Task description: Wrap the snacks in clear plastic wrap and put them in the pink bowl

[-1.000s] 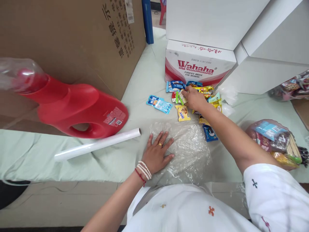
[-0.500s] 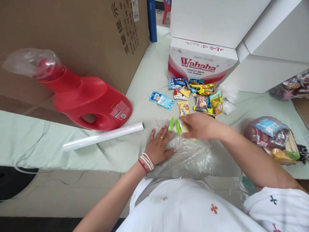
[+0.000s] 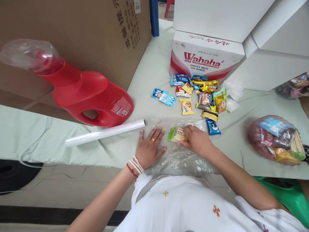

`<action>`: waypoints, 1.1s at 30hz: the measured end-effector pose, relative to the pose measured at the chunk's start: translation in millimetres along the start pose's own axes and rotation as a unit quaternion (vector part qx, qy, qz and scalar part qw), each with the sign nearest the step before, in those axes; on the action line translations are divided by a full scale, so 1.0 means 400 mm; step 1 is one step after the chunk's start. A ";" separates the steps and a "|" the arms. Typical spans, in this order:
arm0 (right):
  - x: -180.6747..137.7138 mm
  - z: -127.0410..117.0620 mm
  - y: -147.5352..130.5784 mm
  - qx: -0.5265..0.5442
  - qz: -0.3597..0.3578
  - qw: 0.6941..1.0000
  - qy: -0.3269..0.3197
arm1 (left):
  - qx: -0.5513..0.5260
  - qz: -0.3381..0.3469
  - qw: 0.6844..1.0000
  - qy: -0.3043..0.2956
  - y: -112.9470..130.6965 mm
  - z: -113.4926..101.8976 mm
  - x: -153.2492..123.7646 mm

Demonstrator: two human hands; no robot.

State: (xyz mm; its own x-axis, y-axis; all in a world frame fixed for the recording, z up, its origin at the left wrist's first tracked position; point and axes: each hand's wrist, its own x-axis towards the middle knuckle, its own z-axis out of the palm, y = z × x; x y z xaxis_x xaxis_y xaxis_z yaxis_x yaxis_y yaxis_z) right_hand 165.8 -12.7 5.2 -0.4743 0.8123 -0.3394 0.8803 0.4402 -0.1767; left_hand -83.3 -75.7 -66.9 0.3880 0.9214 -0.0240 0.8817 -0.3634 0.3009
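Note:
My right hand (image 3: 198, 140) grips a small snack packet (image 3: 180, 134) with a beige printed face and green ends, low over a clear plastic sheet (image 3: 166, 161). Spread flat, my left hand (image 3: 150, 147) presses on the left part of that sheet, fingers apart and holding nothing. Just beyond the sheet lie a yellow snack packet (image 3: 186, 106), a blue snack packet (image 3: 213, 127) and a light-blue packet (image 3: 163, 97). Behind these is a pile of small wrapped snacks (image 3: 204, 99). Part of the held packet is hidden under my right fingers.
A white roll (image 3: 106, 132) lies left of my left hand, beside a red jug (image 3: 94, 96) against a brown carton (image 3: 91, 35). A Wahaha box (image 3: 205, 58) stands at the back. Rightward sits a filled snack bag (image 3: 277, 140); a green bag (image 3: 285, 199) hangs below the table edge.
My right hand has lowered the packet onto the plastic sheet. The left hand has slid a little left. The blue packet right of the sheet has come into sight, and the view has shifted slightly.

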 end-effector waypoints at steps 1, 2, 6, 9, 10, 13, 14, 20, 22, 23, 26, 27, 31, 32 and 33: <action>0.005 0.004 -0.010 -0.010 -0.002 1.000 0.006 | 0.001 -0.001 1.000 -0.001 0.001 0.002 0.001; 0.011 0.008 -0.019 -0.020 -0.007 1.000 0.008 | 0.001 -0.002 1.000 -0.002 0.001 0.002 0.003; 0.011 0.006 -0.023 -0.047 -0.029 0.998 0.005 | 0.000 -0.003 1.000 -0.004 -0.004 -0.001 0.003; -0.018 -0.019 -0.006 -0.050 -0.029 0.998 0.017 | -0.003 -0.002 1.000 -0.007 -0.011 -0.001 0.000; -0.029 -0.026 -0.005 -0.049 -0.028 0.998 0.021 | -0.004 -0.001 1.000 -0.008 -0.013 0.001 0.000; -0.043 -0.028 -0.026 -0.045 -0.049 0.998 0.009 | -0.012 0.002 1.000 -0.005 -0.018 0.006 0.001; -0.041 -0.021 -0.038 -0.043 -0.061 0.997 -0.004 | -0.014 0.003 1.000 0.001 -0.020 0.005 -0.001; -0.070 0.031 -0.016 0.028 -0.119 0.992 0.020 | -0.033 0.090 0.990 0.107 -0.028 -0.058 -0.069; -0.133 0.044 0.040 0.087 -0.186 0.978 0.044 | -0.070 0.196 0.975 0.082 -0.023 -0.077 -0.109; -0.171 0.055 0.070 0.111 -0.216 0.969 0.046 | -0.089 0.239 0.965 0.054 -0.019 -0.080 -0.129; -0.275 0.115 0.142 0.136 -0.227 0.964 0.041 | -0.107 0.277 0.955 -0.015 -0.007 -0.059 -0.172; -0.298 0.139 0.157 0.137 -0.214 0.966 0.051 | -0.108 0.268 0.957 -0.015 -0.005 -0.047 -0.179; -0.316 0.187 0.181 0.205 -0.198 0.954 0.095 | -0.192 0.202 0.960 0.031 -0.007 -0.025 -0.171; -0.305 0.179 0.184 0.234 -0.200 0.947 0.094 | -0.230 0.174 0.957 0.038 -0.010 -0.031 -0.160; -0.290 0.164 0.188 0.259 -0.198 0.941 0.090 | -0.263 0.142 0.953 0.047 -0.013 -0.039 -0.144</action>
State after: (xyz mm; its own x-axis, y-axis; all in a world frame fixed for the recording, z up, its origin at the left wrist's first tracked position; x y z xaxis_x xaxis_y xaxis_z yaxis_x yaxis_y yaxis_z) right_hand 287.5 -98.8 -29.3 -0.7176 0.6965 0.0012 0.4971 0.5135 -0.6994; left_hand -114.5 -124.5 -52.3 0.5431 0.8137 0.2071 0.4784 -0.5025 0.7201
